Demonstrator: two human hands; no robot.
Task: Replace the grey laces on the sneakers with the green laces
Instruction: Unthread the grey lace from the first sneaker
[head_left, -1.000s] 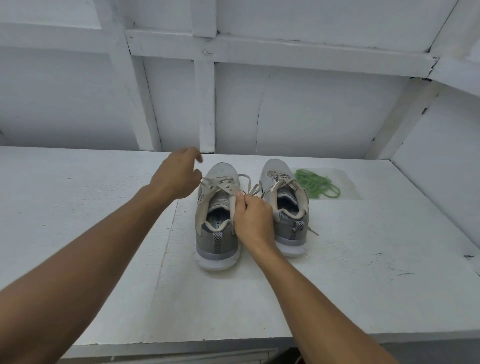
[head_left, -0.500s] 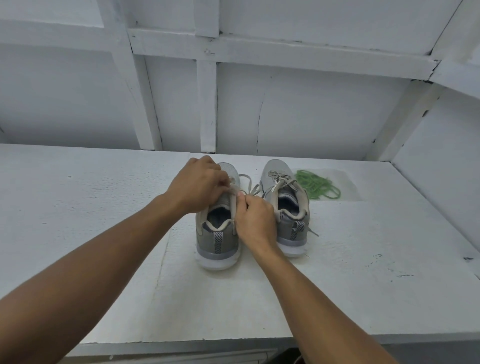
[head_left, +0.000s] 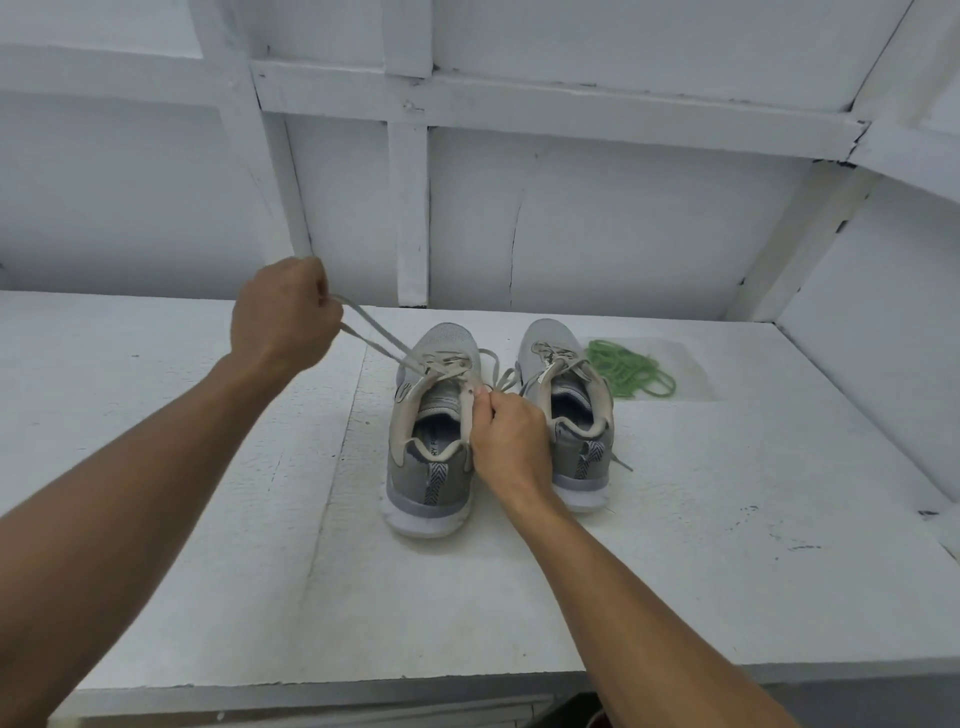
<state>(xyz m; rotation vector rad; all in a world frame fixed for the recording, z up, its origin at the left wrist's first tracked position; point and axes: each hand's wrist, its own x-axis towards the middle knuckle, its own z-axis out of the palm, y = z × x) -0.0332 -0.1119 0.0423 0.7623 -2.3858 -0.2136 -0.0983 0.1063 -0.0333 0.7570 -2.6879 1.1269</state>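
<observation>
We see the grey lace (head_left: 379, 338) of the left sneaker (head_left: 431, 467) drawn out as two taut strands, running from the upper eyelets up and leftward into the left hand (head_left: 283, 317). That hand is curled tight round the strands, raised above the table (head_left: 675, 571). The right hand (head_left: 509, 434) pinches the right eyelet edge of the same sneaker, thumb and fingers closed on it. The sneaker stands upright, heel toward us, near the table's middle. The right sneaker (head_left: 571, 415) stands just beside it, laced in grey, one lace end trailing by its heel. The green laces (head_left: 628, 371) lie in a loose heap near its toe, to the right. Behind stands a white panelled wall (head_left: 623, 218).
</observation>
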